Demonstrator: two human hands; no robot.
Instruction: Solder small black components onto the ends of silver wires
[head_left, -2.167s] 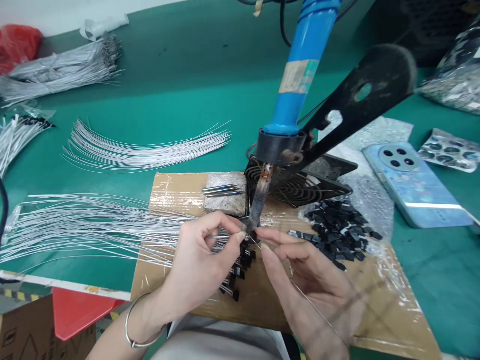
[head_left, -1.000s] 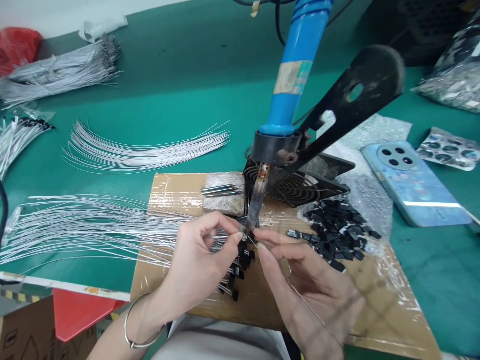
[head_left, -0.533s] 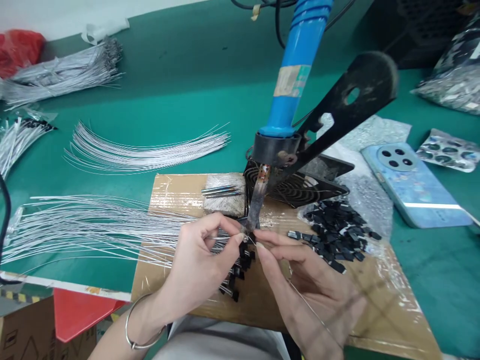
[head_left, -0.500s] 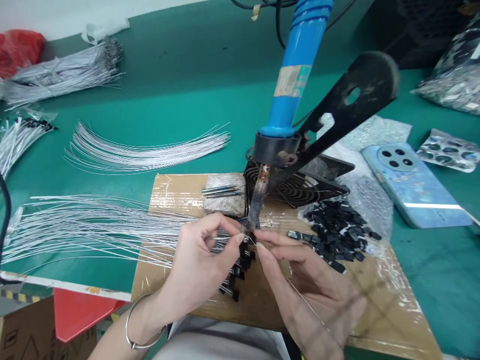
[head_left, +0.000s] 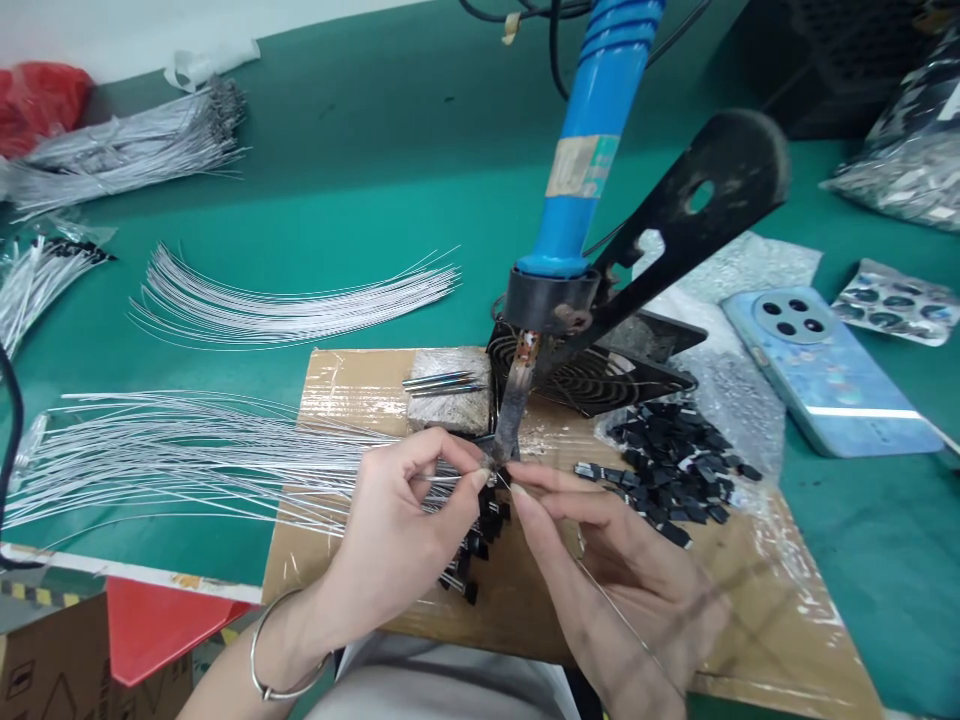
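A: Which step is in hand at the soldering iron (head_left: 574,200)?

B: Soldering a small joint, I'd judge. The left hand (head_left: 409,535) has thumb and forefinger clamped on a small piece (head_left: 492,479) right by the iron's tip, too tiny to make out

A: And the right hand (head_left: 622,575)?

B: Its fingers are pinched on a thin wire (head_left: 619,613), probably solder, one end at the iron's tip, the rest trailing over the palm. Whether piece and tip touch, I can't tell

A: What lies around the iron?

B: White wires (head_left: 225,440) to its left, black ends (head_left: 470,592) below its tip, loose black pieces (head_left: 675,465) to its right

A: So what does the next move call for?

B: Steadiness, to my mind: piece motionless, wire's end close against it, fingertips clear of a presumably hot barrel
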